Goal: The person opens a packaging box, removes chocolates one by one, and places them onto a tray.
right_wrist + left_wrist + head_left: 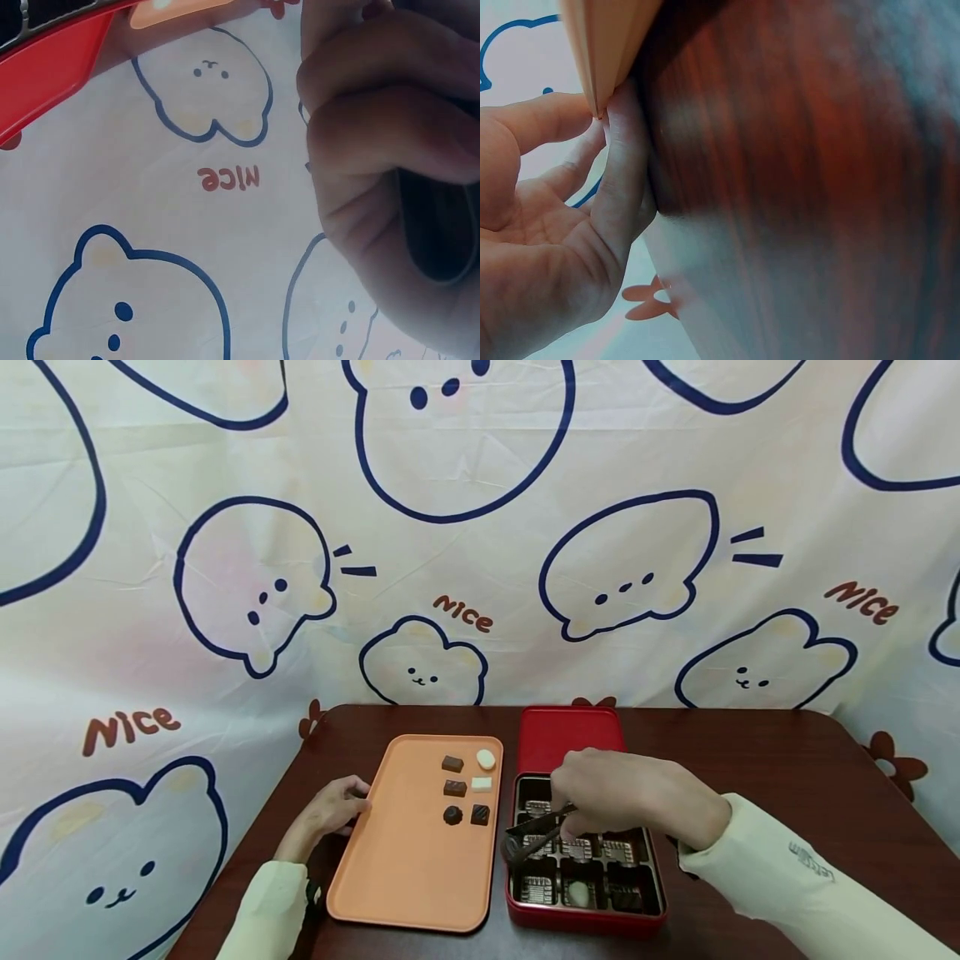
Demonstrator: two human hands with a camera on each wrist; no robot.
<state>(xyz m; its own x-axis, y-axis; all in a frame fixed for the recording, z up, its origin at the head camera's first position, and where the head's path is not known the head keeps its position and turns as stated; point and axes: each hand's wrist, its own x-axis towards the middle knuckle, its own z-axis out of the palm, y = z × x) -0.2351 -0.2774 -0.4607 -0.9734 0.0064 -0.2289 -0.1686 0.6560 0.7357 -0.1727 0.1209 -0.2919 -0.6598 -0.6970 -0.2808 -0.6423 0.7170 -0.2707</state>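
Observation:
My left hand (336,807) pinches the left edge of an orange tray (405,860) between thumb and fingers. In the left wrist view the tray's edge (604,67) meets those fingertips. My right hand (611,793) grips dark tongs (534,823) over a red tin box (585,922) with a divided dark insert. A dark roundish shape shows at the tongs' tips, by the box's left rim; whether it is a chocolate I cannot tell. The right wrist view shows curled fingers around the dark handle (439,232). In the box's front row lie a white oval piece (578,893) and a dark piece (626,897).
Several chocolates, such as a brown block (452,763), a white oval (486,759) and a dark round one (452,815), lie on the tray's right side. A red lid (547,735) lies behind the box. A patterned curtain (510,593) hangs behind the brown table (750,777).

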